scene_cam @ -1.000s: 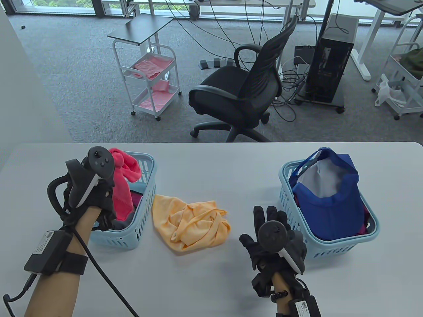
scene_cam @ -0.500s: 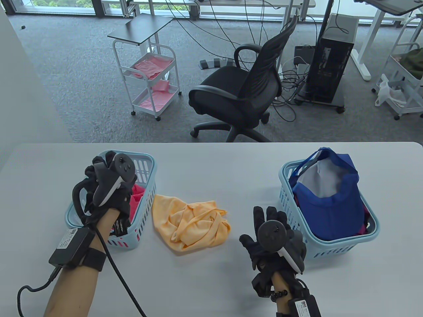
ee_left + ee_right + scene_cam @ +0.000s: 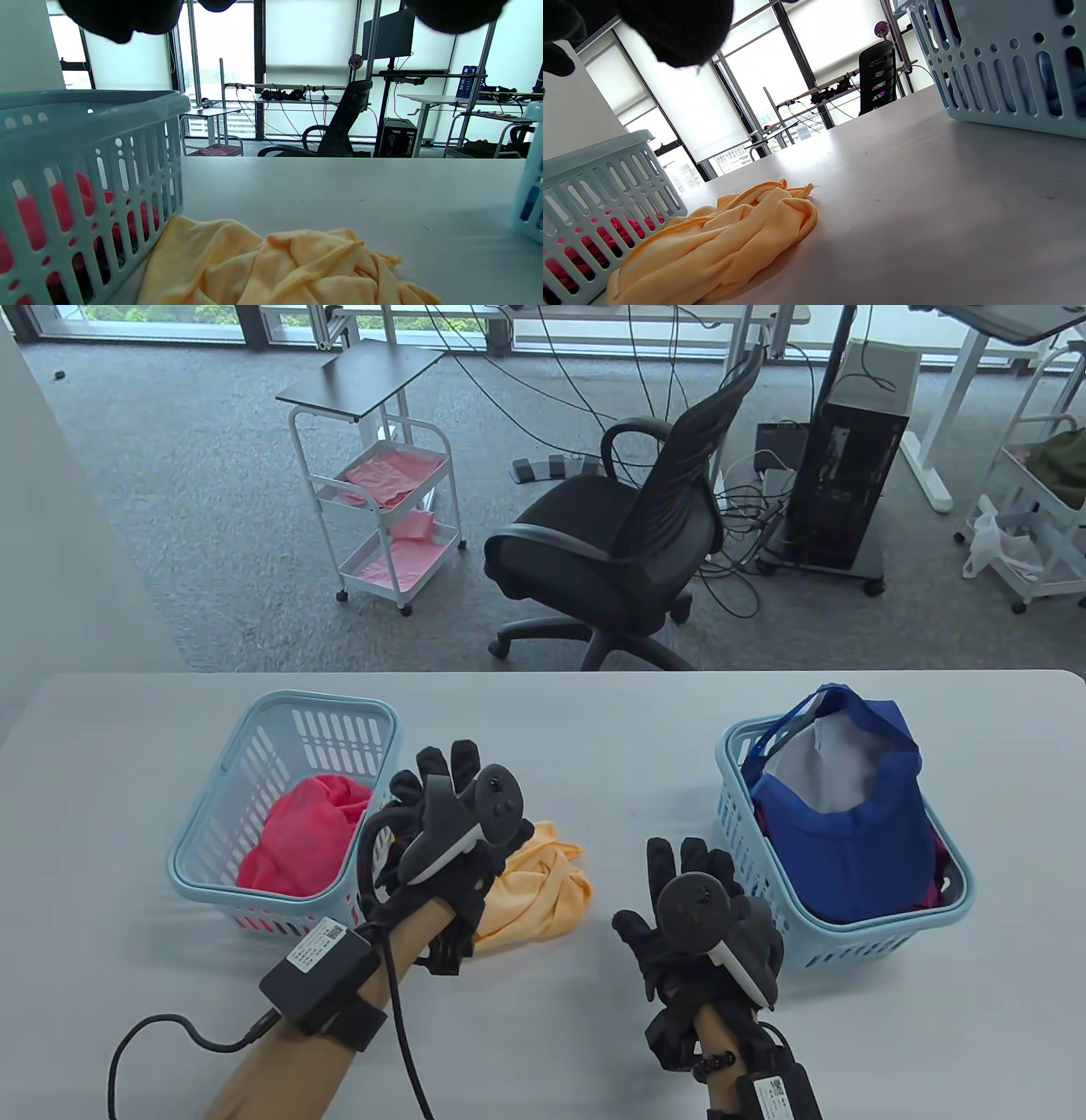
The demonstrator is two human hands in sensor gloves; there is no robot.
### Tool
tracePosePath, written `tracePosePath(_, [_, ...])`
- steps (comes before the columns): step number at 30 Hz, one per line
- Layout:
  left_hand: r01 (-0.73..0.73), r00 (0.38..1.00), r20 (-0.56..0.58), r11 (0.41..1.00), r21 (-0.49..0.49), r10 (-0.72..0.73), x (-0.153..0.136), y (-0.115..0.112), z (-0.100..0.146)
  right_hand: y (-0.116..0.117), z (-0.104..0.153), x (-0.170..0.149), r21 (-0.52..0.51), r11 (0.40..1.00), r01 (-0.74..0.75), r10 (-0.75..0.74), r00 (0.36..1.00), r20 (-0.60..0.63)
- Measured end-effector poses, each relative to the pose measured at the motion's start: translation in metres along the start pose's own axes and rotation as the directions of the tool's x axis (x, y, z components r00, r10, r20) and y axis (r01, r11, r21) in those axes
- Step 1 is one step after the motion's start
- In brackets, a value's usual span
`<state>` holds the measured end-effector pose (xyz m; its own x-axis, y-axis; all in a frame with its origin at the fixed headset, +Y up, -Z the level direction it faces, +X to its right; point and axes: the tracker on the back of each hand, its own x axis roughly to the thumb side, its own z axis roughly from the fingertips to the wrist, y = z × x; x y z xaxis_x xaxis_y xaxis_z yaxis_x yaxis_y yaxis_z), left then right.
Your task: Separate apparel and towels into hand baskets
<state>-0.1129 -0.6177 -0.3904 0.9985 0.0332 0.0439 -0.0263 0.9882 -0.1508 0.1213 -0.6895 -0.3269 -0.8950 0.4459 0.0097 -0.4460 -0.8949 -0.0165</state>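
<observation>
A crumpled orange towel [image 3: 543, 891] lies on the table between two light blue baskets; it also shows in the left wrist view [image 3: 271, 271] and the right wrist view [image 3: 721, 250]. My left hand [image 3: 441, 806] hovers over the towel with fingers spread, holding nothing. The left basket [image 3: 254, 780] holds a pink towel [image 3: 305, 836]. The right basket [image 3: 848, 937] holds a blue cap [image 3: 840, 823]. My right hand [image 3: 679, 882] is open with fingers spread, low over the table right of the orange towel and beside the right basket.
The grey table [image 3: 577, 729] ends at its far edge. Beyond it stand a black office chair [image 3: 619, 551] and a white cart [image 3: 382, 509]. A cable [image 3: 170, 1031] runs from my left wrist across the table.
My left hand let go of the pink towel in the left basket, came out and moved right over the orange towel. My right hand stayed put.
</observation>
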Motion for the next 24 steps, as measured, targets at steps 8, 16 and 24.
tracePosePath(8, [-0.018, 0.992, -0.127, 0.958, -0.285, -0.019, 0.001, -0.101, -0.051, 0.001, 0.001, -0.001, 0.002, 1.0, 0.016, -0.016, 1.0, -0.016])
tracePosePath(16, [-0.032, 0.987, -0.157, 0.917, -0.397, -0.034, -0.001, -0.141, -0.077, 0.001, 0.001, -0.002, 0.009, 1.0, 0.024, -0.024, 0.999, -0.03])
tracePosePath(24, [0.017, 0.991, -0.116, 0.929, -0.37, -0.064, 0.012, -0.142, -0.08, -0.001, 0.003, -0.001, -0.002, 1.0, 0.03, -0.031, 0.999, -0.027])
